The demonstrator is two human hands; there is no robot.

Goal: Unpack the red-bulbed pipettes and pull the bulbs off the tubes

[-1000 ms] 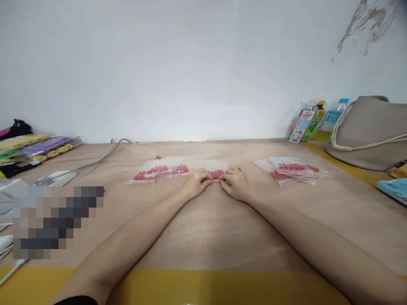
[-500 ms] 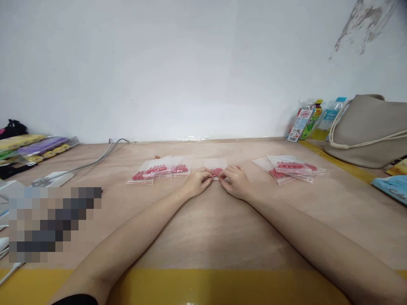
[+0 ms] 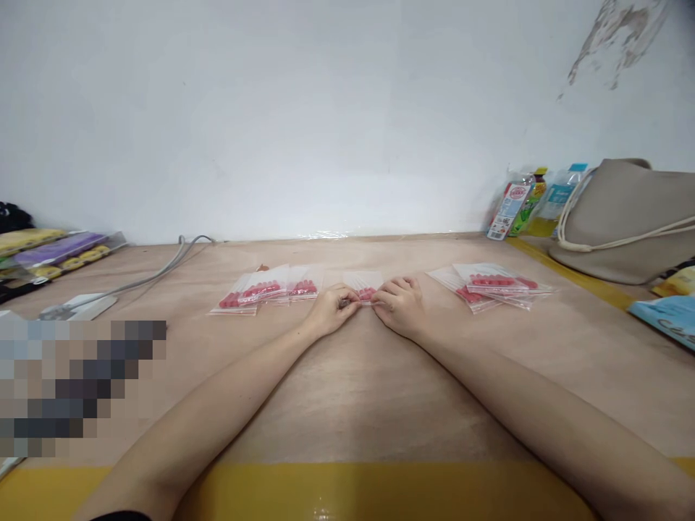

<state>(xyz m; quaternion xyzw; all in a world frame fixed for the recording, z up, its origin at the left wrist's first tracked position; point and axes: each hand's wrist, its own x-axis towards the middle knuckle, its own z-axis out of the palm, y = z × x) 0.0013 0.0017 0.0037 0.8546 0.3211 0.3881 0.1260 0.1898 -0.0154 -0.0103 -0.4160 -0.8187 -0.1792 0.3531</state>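
Still, left hand [image 3: 329, 310], right hand [image 3: 400, 304] pinching clear bag [image 3: 363, 284], hardly moved.

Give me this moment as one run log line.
left hand: pinches bag | right hand: pinches same bag | bag: on table | left pile, right pile: untouched

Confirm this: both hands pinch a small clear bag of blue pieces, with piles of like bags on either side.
Wrong colour: the pieces are red, not blue. The head view shows the left hand and right hand pinching the small clear bag, with a left pile and right pile of like bags on either side.
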